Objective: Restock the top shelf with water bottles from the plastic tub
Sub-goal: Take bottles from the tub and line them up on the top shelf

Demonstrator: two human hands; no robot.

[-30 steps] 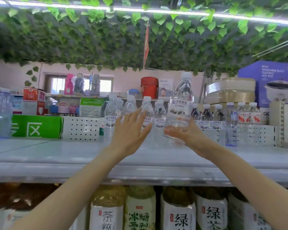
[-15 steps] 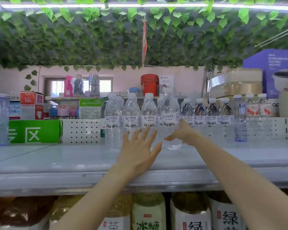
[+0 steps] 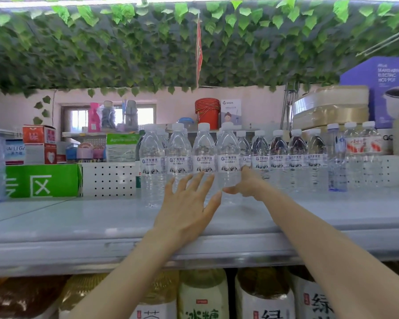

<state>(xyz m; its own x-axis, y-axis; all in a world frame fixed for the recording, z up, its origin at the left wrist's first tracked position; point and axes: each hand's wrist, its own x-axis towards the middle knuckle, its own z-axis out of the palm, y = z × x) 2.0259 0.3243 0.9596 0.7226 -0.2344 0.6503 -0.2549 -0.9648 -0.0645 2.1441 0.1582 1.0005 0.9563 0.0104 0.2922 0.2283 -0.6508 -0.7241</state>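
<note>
The top shelf (image 3: pixel 78 217) bears water bottles (image 3: pixel 177 157), green box (image 3: pixel 42 180)

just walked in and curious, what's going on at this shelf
A person is stocking the grey top shelf with clear plastic water bottles with white caps. The right hand grips the lower part of the rightmost front-row bottle, which stands upright on the shelf. The left hand is open, fingers spread in front of the neighbouring bottles; whether it touches them is unclear.

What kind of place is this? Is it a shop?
Probably a small shop. Matching water bottles stand in rows on the shelf, big tea bottles fill the one below, and a boxed hot pot sits at the top right.
</note>
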